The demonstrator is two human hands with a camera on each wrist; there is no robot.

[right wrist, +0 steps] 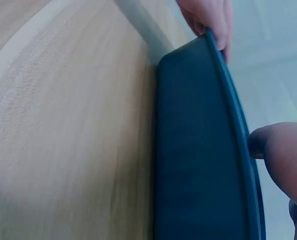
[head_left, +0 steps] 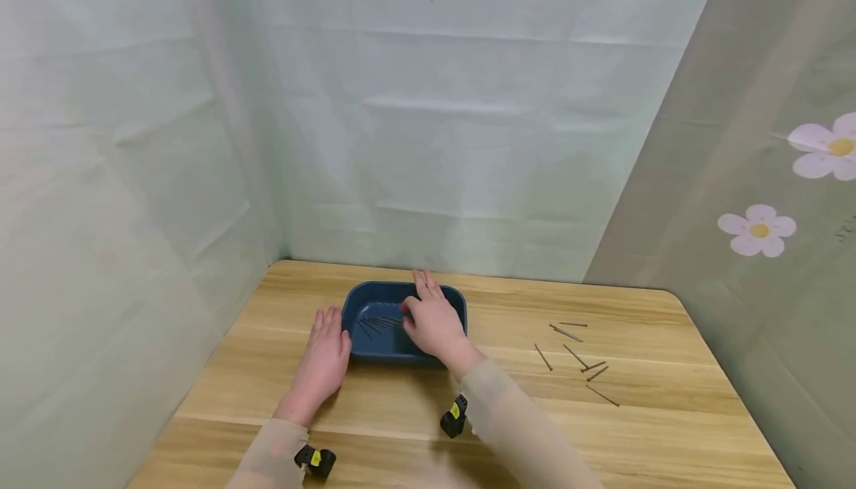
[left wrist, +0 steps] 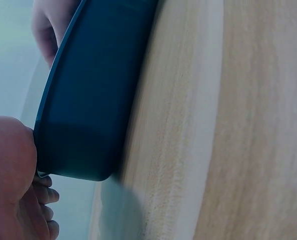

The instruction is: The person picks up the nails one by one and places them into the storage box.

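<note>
- Two hands at a blue tray [head_left: 374, 351] near the back of the wooden surface [head_left: 508, 415]; the tray already has several thin dark nails [head_left: 381, 321] lying in it.
- Left hand [head_left: 324, 359] lies flat on the surface, fingers straight, with its thumb side against the tray's left wall; it holds nothing. I read it as steadying the tray.
- Right hand [head_left: 433, 318] is over the tray's right half, fingers stretched toward the far rim. From the head view I see the thumb tucked near the nails, but I cannot tell whether it pinches one.
- Right wrist view only shows the tray's outer wall and a fingertip at the rim, so there is no grip detail.
- More loose nails [head_left: 576, 355] are scattered on the surface, well apart from the tray, to its right.
- Step in hand, my judgement: dropping off or arranging nails in the tray, partway through, since a scatter is still outside.
- Next move calls for the right hand to clear the tray rim, go right to the scatter, and make a fine fingertip pinch on one thin nail lying flat; the left keeps the tray from sliding.
</note>
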